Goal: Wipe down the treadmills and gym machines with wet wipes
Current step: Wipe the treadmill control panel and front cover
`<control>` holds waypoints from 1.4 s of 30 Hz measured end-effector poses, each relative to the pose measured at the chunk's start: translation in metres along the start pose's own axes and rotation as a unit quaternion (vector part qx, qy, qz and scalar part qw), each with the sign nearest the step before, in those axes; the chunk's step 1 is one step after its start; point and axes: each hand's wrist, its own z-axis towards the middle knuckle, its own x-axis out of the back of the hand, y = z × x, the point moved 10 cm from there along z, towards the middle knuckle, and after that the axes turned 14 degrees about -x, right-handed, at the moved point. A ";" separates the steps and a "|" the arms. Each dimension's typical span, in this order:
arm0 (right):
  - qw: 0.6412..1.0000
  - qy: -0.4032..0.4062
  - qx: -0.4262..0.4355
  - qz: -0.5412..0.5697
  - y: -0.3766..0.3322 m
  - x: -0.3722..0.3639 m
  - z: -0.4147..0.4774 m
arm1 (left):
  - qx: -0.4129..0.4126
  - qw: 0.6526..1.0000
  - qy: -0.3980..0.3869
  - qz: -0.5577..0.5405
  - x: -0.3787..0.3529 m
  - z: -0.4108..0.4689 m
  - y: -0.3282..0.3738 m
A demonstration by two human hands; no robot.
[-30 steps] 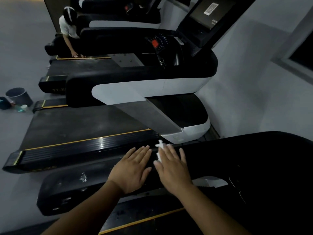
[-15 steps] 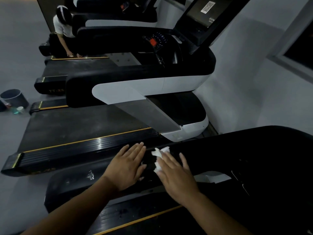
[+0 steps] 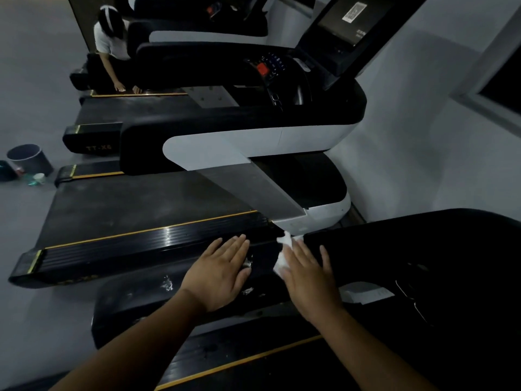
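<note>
on the near treadmill's black side rail (image 3: 135,303), the right hand (image 3: 307,275) presses a white wet wipe (image 3: 282,251) under flat, straight fingers, the left hand (image 3: 217,275) rests flat and empty beside it; mid-wipe, i judge, needing a firm stroke along the rail.

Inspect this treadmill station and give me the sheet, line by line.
Surface: black treadmill rail, with pale smears on it.
Job's things: white wipe, pressed on the rail.
Clutter: grey bucket and small containers on the floor.
Hands: left hand flat on the rail; right hand flat over the wipe.
Cables: nothing seen.
Surroundings: neighbouring treadmill, another person beyond it, grey wall.
</note>
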 end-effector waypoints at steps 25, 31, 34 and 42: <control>0.999 -0.010 0.035 0.033 -0.080 -0.009 -0.010 | 0.022 0.999 0.016 0.032 0.008 -0.034 0.001; 0.991 -0.013 0.130 0.021 -0.069 -0.001 -0.026 | 0.057 0.996 0.027 0.066 0.016 -0.051 -0.004; 0.997 -0.037 0.058 0.047 -0.074 -0.011 -0.002 | 0.090 0.994 0.034 0.051 0.014 -0.059 -0.003; 0.991 -0.035 0.125 0.016 -0.082 -0.010 -0.040 | 0.086 0.995 0.033 0.042 0.014 -0.060 -0.003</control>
